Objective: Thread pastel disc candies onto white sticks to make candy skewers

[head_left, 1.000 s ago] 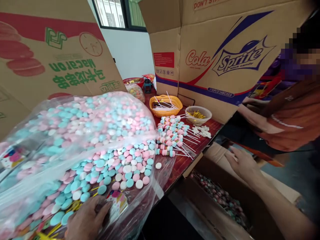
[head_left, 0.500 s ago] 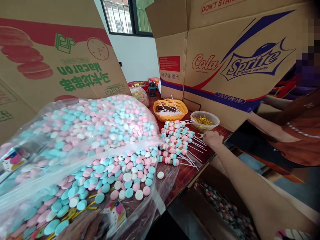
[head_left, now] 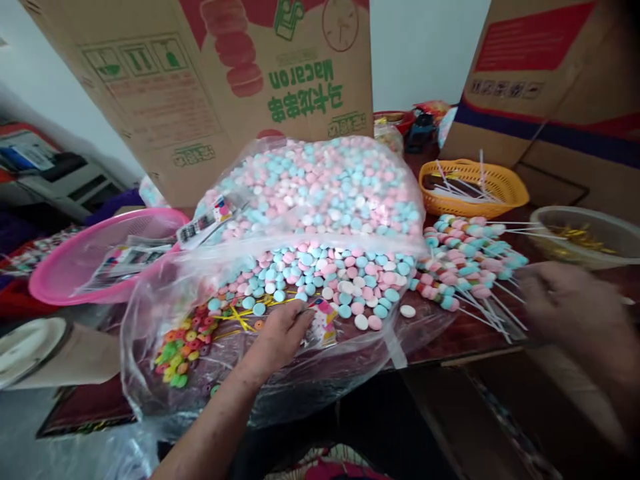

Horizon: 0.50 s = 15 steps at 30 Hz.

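The left hand point(head_left: 286, 333) pinches a small, colourfully printed plastic packet point(head_left: 323, 323) before loose pastel disc candies point(head_left: 353, 272); the blurred right hand point(head_left: 567, 303), grip impossible to tell, is beside pink-and-blue candy skewers point(head_left: 457, 261).

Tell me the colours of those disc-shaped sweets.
Pale blue, pink and white; the sweets show best in the head view.

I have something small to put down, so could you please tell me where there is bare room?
A narrow strip of dark red wooden tabletop looks free between the pink-and-blue candy skewers and the front edge. The middle is crowded by the large clear plastic bag of pastel candy discs; behind the skewers stands the yellow plastic basket.
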Available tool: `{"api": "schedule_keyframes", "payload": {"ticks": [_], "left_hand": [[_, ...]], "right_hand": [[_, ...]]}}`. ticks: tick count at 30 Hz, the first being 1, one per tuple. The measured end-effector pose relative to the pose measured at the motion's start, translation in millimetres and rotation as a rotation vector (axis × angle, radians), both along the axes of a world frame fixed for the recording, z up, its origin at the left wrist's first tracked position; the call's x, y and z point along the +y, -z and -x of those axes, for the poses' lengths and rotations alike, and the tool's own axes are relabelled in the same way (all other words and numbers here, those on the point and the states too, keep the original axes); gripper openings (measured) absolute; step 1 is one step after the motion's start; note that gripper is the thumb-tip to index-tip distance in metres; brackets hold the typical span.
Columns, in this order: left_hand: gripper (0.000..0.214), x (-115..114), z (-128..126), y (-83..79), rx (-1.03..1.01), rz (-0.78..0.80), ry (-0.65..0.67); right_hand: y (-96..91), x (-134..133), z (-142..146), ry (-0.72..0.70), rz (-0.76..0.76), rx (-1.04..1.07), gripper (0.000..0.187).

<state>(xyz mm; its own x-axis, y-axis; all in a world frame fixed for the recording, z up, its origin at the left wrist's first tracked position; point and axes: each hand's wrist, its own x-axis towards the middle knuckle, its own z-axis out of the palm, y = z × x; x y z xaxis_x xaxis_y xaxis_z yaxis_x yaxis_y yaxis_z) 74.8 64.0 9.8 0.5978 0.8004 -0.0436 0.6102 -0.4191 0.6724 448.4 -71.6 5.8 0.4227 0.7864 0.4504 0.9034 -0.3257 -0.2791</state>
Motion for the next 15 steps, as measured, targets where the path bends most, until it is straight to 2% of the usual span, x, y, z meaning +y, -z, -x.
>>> {"api": "schedule_keyframes", "payload": {"ticks": [2,4,5,7,9,13,15], "left_hand": [[0.033,-2.6,-2.2,-4.6,0.02,-0.029,0.037],[0.032,-6.2,-1.6,-10.0,0.041,-0.052,0.084],[0.031,-7.9,-0.1,-12.7,0.039,-0.051,0.115],[0.029,-11.1,5.1,-16.2,-0.009,-0.027,0.168],[0.026,-14.0,10.9,-15.1,-0.071,-0.006,0.146],[0.026,-20.1,13.0,1.7,-0.132,-0.024,-0.075],[0.024,-21.7,8.9,9.4,-0.198,-0.003,-0.093]], "right_hand": [[-7.0,18.0,68.9,-0.255,-0.07,0.16,0.035],[-13.6,37.3,136.5,-0.393,-0.11,0.385,0.041],[-14.9,46.9,164.3,-0.469,-0.115,0.498,0.033],[-11.8,63.2,203.3,-0.644,-0.029,0.733,0.018],[-3.4,72.3,222.0,-0.697,0.032,0.892,0.013],[9.4,69.7,225.5,-0.56,-0.03,0.919,0.027],[9.0,64.1,220.8,-0.511,-0.025,0.99,0.024]]}}
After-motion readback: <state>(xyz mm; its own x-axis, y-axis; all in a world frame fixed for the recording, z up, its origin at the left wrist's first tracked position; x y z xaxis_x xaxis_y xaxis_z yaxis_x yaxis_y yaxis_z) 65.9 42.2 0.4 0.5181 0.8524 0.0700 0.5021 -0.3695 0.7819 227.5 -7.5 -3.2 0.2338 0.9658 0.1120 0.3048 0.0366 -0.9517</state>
